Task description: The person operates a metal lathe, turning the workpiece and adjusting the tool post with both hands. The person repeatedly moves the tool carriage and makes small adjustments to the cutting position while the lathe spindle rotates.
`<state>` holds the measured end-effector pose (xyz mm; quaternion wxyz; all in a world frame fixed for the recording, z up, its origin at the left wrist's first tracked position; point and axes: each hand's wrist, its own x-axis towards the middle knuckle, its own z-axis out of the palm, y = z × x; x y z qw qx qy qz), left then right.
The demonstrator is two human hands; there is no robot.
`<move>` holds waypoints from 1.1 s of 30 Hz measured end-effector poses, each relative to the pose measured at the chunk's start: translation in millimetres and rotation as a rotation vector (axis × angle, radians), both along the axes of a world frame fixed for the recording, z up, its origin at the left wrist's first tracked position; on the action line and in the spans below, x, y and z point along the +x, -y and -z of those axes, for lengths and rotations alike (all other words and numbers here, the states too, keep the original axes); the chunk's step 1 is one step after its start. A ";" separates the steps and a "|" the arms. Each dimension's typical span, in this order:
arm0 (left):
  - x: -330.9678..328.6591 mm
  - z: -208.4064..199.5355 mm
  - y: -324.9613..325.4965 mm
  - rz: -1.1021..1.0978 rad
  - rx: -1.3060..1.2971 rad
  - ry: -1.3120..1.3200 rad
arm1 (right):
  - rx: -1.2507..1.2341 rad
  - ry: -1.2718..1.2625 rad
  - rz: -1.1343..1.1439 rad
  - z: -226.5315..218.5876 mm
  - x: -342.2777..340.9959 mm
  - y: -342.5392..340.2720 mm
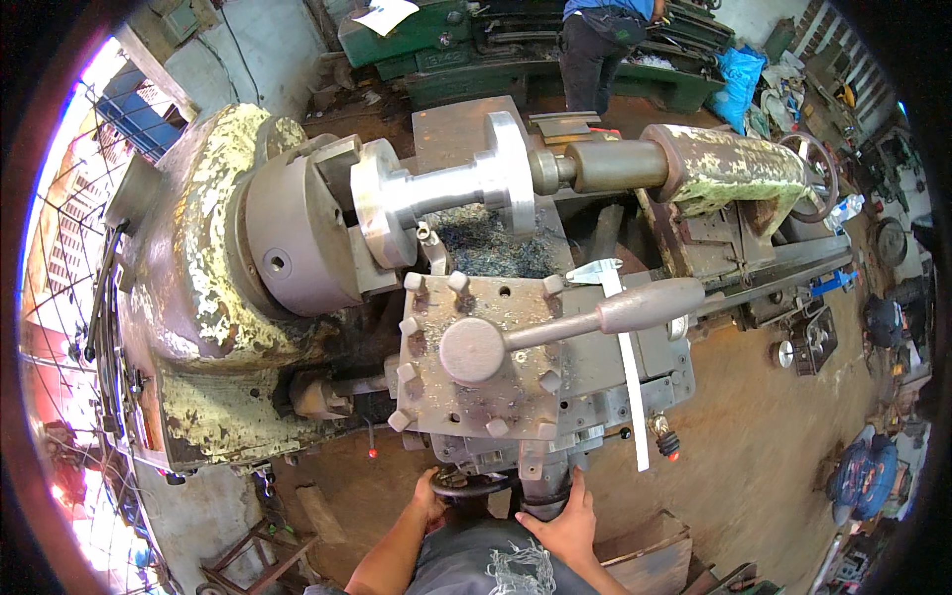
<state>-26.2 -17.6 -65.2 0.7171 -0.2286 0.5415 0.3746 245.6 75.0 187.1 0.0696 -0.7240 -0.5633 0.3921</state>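
Handwheel (474, 490), dark and round, sits at the front of a worn metal lathe, low in the view, just above the operator's lap. Person's left hand (428, 501) has its grip closed on the wheel's left rim; some fingers are hidden. Right hand (563, 528) spans the round metal collar (543, 484) just to the right, thumb on one side, fingers up the other; grip looks closed on it, tho the underside is out of sight.

Wheel is prob. rigid metal, hefty and fixed to its shaft, so it'd turn rather than lift; might be slick if oily. Best hold: outer rim, w/ fingers wrapped; the collar, prob. just as stiff, suits a hold around its sides.

Above the hands, a square tool post (476, 412) carries a long clamp lever (650, 305). A caliper (630, 387) lies partly under the lever, on the carriage. Farther back, a shiny flanged workpiece (441, 193) is held btwn chuck (297, 233) and tailstock (734, 164), w/ dark metal chips (491, 243) below. Co-worker (595, 45) stands at a green machine (416, 40), bkgd.
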 end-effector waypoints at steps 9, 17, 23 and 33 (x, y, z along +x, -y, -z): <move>15.9 -49.0 -7.4 0.055 0.046 -0.071 | 0.023 -0.021 -0.012 3.9 3.2 1.8; -43.4 -30.9 24.0 0.326 -0.126 -0.405 | 0.054 0.011 -0.028 0.0 1.5 2.0; -159.0 62.4 37.4 0.516 -0.112 -0.975 | 0.098 0.011 -0.037 2.6 -1.1 4.9; -141.0 75.1 10.7 -0.240 -0.101 -0.653 | 0.139 -0.018 -0.025 4.7 0.1 8.8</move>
